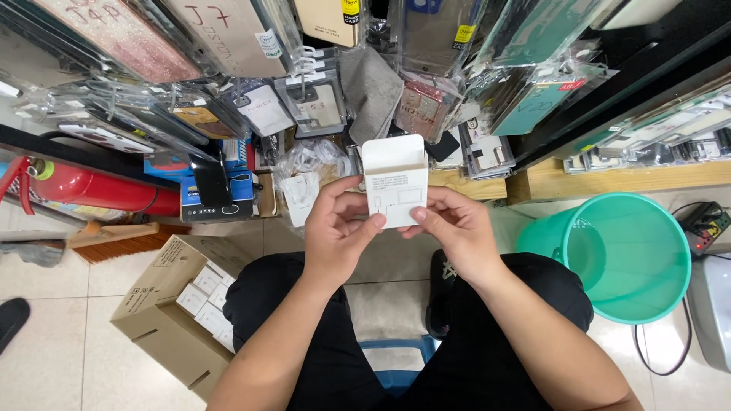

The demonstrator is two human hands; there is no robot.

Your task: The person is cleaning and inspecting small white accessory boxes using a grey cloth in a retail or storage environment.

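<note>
Hands (343, 228) (457, 228) hold small white box (396, 190) (flap open); brown carton (160, 304) below-left.

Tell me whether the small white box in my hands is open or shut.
Open. The small white box has its top flap standing up, held between the left hand and right hand. What's inside cannot be told.

A small white cardboard box (395, 183) with its top flap open sits pinched between the left hand (340, 228) and right hand (449, 224). Below the left hand, an open brown cardboard carton (164, 304) holds more small white boxes (204, 293). Above both hands hang clear plastic-bagged phone cases (312, 99) with yellow label stickers (464, 33). Up-left of the left hand stands a blue-and-black box (217, 199).
</note>
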